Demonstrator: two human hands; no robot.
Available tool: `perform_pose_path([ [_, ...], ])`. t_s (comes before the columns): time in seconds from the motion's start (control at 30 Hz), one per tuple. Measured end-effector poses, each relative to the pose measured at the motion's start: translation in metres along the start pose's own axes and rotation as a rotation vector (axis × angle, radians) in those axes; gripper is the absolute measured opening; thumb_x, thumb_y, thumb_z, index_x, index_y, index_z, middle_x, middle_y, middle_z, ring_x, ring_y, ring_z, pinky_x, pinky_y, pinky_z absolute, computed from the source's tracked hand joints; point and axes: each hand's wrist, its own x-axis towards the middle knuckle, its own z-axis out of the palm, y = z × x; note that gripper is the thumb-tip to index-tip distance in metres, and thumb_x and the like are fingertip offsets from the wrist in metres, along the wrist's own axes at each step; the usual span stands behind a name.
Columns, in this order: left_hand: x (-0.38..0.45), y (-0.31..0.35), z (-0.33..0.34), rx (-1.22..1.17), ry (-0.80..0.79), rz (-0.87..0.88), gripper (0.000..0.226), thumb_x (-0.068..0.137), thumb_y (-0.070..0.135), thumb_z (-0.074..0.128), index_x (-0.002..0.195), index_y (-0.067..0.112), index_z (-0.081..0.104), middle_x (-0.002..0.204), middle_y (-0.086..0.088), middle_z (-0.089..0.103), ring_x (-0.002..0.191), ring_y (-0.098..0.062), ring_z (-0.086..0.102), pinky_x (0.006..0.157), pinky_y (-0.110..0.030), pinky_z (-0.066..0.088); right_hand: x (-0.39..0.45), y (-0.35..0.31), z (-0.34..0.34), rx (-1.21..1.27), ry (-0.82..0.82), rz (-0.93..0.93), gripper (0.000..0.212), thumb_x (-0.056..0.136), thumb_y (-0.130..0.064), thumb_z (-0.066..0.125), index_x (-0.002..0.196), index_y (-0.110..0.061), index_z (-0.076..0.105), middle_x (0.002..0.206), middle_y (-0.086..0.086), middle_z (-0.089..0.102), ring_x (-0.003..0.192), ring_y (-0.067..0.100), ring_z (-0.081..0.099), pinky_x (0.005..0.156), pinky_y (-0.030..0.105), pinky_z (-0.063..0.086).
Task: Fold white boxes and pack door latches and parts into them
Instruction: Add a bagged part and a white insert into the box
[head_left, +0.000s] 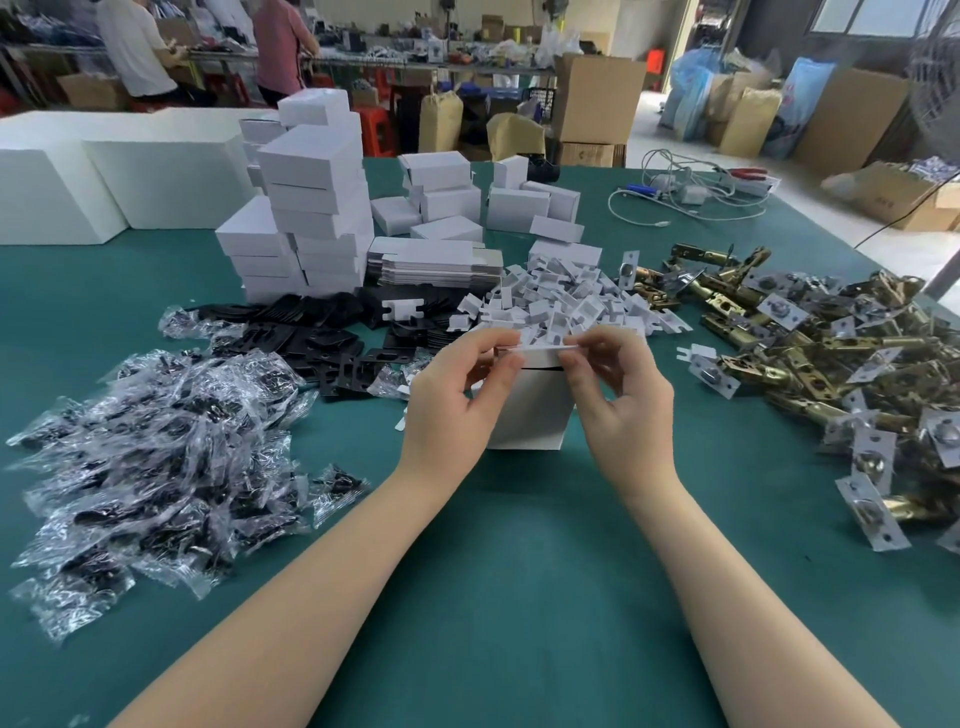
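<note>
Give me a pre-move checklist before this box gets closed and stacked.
1. Both hands on the box: ok. The left hand and right hand pinch the top flap of the upright white cardboard box.
2. Flap tucked in: not ok, it is still raised at the top edge.
3. Contents inside: cannot tell, the hands and flap hide the opening.
4. Next latches in reach: ok, the pile of brass door latches lies to the right.
5. Screw packets ready: ok, the clear plastic packets lie to the left.
6. Stack of closed white boxes: ok, standing behind.
</note>
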Motion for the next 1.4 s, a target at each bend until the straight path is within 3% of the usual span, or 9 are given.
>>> perform_pose_path([
  [0.23, 0.002, 0.001, -0.001, -0.074, 0.008, 0.027, 0.016, 0.092, 0.024, 0.062, 0.103, 0.036, 0.064, 0.101, 0.014, 0.07, 0.09, -0.008, 0.067, 0.08, -0.019, 0.051, 0.0, 0.001, 0.0, 0.04, -0.013, 0.011, 0.029, 0.092, -0.008, 0.065, 0.098, -0.036, 0.059, 0.095, -0.019, 0.065, 0.091, 0.004, 0.064, 0.083, 0.017, 0.049],
  [0.37, 0.002, -0.004, -0.003, -0.05, -0.018, 0.071, 0.014, 0.093, 0.024, 0.06, 0.105, 0.025, 0.066, 0.108, 0.011, 0.069, 0.098, -0.01, 0.068, 0.084, -0.025, 0.055, -0.002, 0.003, -0.003, 0.049, -0.028, 0.004, 0.032, 0.091, -0.009, 0.066, 0.095, -0.04, 0.058, 0.105, -0.009, 0.067, 0.099, 0.013, 0.067, 0.087, 0.026, 0.053],
  [0.57, 0.005, -0.009, -0.007, 0.0, -0.038, 0.141, 0.015, 0.093, 0.018, 0.062, 0.104, 0.013, 0.069, 0.11, 0.004, 0.07, 0.106, -0.01, 0.067, 0.086, -0.031, 0.056, -0.003, 0.002, -0.005, 0.045, -0.033, 0.002, 0.031, 0.09, -0.008, 0.066, 0.093, -0.038, 0.058, 0.107, -0.005, 0.066, 0.101, 0.011, 0.066, 0.086, 0.02, 0.051],
  [0.8, -0.001, -0.021, -0.005, 0.138, -0.015, 0.266, 0.02, 0.094, 0.02, 0.06, 0.099, 0.003, 0.07, 0.12, 0.001, 0.066, 0.113, -0.012, 0.065, 0.085, -0.033, 0.057, -0.007, 0.013, -0.005, -0.017, -0.06, -0.034, 0.006, 0.088, -0.017, 0.068, 0.094, -0.018, 0.066, 0.115, -0.006, 0.065, 0.102, 0.018, 0.066, 0.086, 0.035, 0.055],
  [0.9, -0.004, -0.021, 0.0, 0.1, -0.031, 0.157, 0.022, 0.092, 0.025, 0.062, 0.112, 0.017, 0.065, 0.131, 0.019, 0.058, 0.117, -0.008, 0.062, 0.088, -0.022, 0.053, -0.011, 0.013, -0.003, -0.039, -0.072, 0.012, 0.022, 0.088, -0.016, 0.066, 0.106, -0.028, 0.062, 0.123, -0.017, 0.061, 0.102, 0.009, 0.065, 0.085, 0.026, 0.053],
  [1.0, -0.004, -0.021, -0.002, -0.047, -0.123, -0.159, 0.053, 0.083, 0.034, 0.071, 0.127, 0.051, 0.048, 0.118, 0.028, 0.064, 0.103, -0.002, 0.067, 0.089, -0.018, 0.052, -0.018, 0.01, 0.002, 0.031, -0.11, 0.183, 0.051, 0.09, -0.017, 0.063, 0.121, -0.054, 0.047, 0.121, -0.033, 0.057, 0.102, -0.003, 0.064, 0.081, 0.009, 0.047],
  [1.2, 0.0, -0.044, -0.015, 0.191, -0.489, -0.368, 0.052, 0.074, 0.033, 0.084, 0.121, 0.03, 0.061, 0.114, 0.012, 0.07, 0.106, -0.006, 0.065, 0.097, -0.039, 0.05, -0.018, 0.028, -0.003, -0.081, -0.403, 0.415, 0.048, 0.081, -0.027, 0.079, 0.121, -0.037, 0.054, 0.097, -0.035, 0.062, 0.092, -0.018, 0.057, 0.075, 0.003, 0.042],
  [1.3, -0.001, -0.043, -0.011, 0.243, -0.504, -0.342, 0.055, 0.075, 0.035, 0.083, 0.124, 0.032, 0.059, 0.115, 0.012, 0.069, 0.106, -0.006, 0.064, 0.095, -0.035, 0.05, -0.02, 0.03, -0.004, -0.089, -0.421, 0.388, 0.045, 0.08, -0.028, 0.08, 0.116, -0.039, 0.056, 0.096, -0.047, 0.058, 0.094, -0.021, 0.054, 0.074, -0.001, 0.037],
  [1.4, -0.002, -0.041, -0.012, 0.035, -0.453, -0.419, 0.044, 0.078, 0.03, 0.082, 0.112, 0.039, 0.056, 0.11, 0.016, 0.07, 0.101, 0.0, 0.066, 0.088, -0.023, 0.052, -0.019, 0.027, -0.001, -0.025, -0.371, 0.406, 0.033, 0.085, -0.032, 0.075, 0.11, -0.044, 0.058, 0.096, -0.037, 0.065, 0.092, -0.011, 0.061, 0.073, 0.003, 0.042],
])
